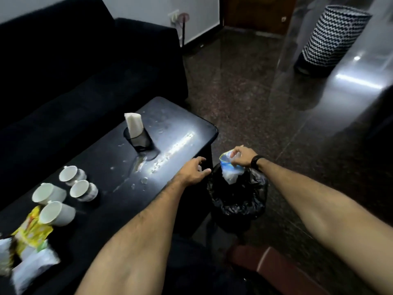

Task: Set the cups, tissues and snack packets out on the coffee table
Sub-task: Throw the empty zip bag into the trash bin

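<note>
**Asha:** Dark stone floor, black sofa [70, 67], and a black worktop [187, 124] in front of it. So which step was in hand?

**Ben:** Fetching another packet, I'd judge. The right hand [244, 157] was pinching a blue-and-clear packet [228, 167] at its top edge, fingers curled on it, right over the mouth of a black bag [238, 199] that stood on the floor just beside the worktop's corner. The packet's lower end hung at the bag's opening.

**Asha:** And the left hand [192, 172]?

**Ben:** It was at the worktop's near edge, touching the bag's rim, fingers loosely spread. Whether it held the rim or only rested there, I could not tell.

**Asha:** What did the next move call for?

**Ben:** Likely lifting the packet free of the bag and carrying it leftward onto the worktop, perhaps toward the other packets, past the wet patches and droplets around the middle.

**Asha:** Counts, then?

**Ben:** Four white cups [63, 190], all lying on their sides in a cluster at the left. One wad of tissues [134, 124] stood upright in a black mesh holder [139, 139] further back. At the near left corner lay a yellow packet [32, 228] and two or three pale ones [32, 265], blurred and cut by the frame, so that count was uncertain. One more packet was in the hand.

**Asha:** Anything else about?

**Ben:** A zigzag-patterned basket [331, 39] sat well apart across the floor.
</note>
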